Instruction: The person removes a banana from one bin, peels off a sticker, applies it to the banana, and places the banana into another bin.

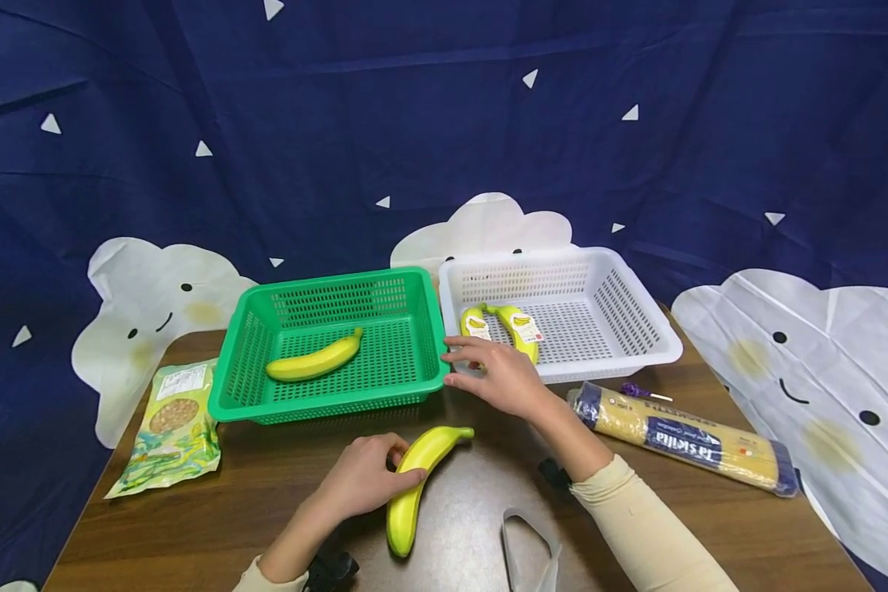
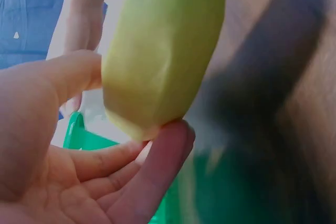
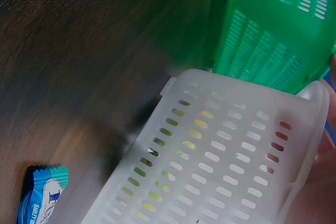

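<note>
My left hand (image 1: 366, 477) pinches a yellow banana (image 1: 414, 485) between thumb and fingers, low over the front of the table. In the left wrist view the same banana (image 2: 163, 51) fills the top middle, thumb on one side and fingertips at its lower end. My right hand (image 1: 499, 374) reaches over the front left of the white basket (image 1: 636, 345), its loosely extended fingers right at the corner rim of the green basket (image 1: 340, 403). One banana (image 1: 314, 362) lies in the green basket. Two labelled bananas (image 1: 521, 333) lie in the white one, partly hidden behind the right hand.
A green and yellow snack bag (image 1: 173, 427) lies at the left, a spaghetti pack (image 1: 688, 440) at the right with a purple lollipop (image 1: 636, 390) behind it. A greyish translucent loop (image 1: 555, 567) is at the front edge. The right wrist view shows a blue wrapped candy (image 3: 44, 198).
</note>
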Demonstrator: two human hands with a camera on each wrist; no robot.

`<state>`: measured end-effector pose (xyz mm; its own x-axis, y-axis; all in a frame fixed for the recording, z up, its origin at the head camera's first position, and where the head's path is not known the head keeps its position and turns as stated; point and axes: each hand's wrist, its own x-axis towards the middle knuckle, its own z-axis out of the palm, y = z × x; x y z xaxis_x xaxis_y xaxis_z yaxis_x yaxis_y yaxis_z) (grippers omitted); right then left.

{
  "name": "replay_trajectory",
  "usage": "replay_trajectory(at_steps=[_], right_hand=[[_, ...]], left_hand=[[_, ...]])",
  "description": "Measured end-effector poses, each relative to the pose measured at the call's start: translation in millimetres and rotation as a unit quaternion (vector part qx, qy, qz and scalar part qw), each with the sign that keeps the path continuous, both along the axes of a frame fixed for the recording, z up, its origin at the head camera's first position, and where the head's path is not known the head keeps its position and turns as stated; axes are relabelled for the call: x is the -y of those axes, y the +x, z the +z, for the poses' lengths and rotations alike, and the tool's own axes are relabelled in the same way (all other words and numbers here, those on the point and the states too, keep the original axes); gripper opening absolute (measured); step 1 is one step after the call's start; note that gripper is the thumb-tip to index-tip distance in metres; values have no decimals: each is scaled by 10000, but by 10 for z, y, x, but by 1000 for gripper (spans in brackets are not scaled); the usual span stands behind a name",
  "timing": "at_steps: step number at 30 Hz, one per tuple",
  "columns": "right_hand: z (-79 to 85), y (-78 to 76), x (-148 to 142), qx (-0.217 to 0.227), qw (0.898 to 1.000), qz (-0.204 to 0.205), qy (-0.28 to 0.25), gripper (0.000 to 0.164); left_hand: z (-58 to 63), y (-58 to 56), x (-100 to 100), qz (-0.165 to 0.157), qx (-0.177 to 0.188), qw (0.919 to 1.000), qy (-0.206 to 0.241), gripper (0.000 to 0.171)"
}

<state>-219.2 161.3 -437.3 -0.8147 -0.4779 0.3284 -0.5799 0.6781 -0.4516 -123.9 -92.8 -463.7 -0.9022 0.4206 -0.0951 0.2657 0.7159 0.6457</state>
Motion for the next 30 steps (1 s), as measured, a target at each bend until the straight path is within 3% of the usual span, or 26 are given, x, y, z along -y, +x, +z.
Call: replay_trajectory(at_steps=[9, 15, 22, 30], right_hand=[[-3, -1, 12, 29, 10000, -7, 20, 39], [-15, -1, 9, -1, 10000, -25, 29, 39], [-6, 3, 8, -35, 10000, 4, 31, 38], [3, 13, 3, -42, 10000, -3, 52, 39]], left_hand=[[-78, 47, -130, 149, -175, 9995, -205, 44], [-113, 63, -181, 228, -38, 9996, -182, 45], [-154, 76, -224, 265, -128, 9993, -221, 45], [-147, 126, -271, 253, 258, 9992, -163, 53]])
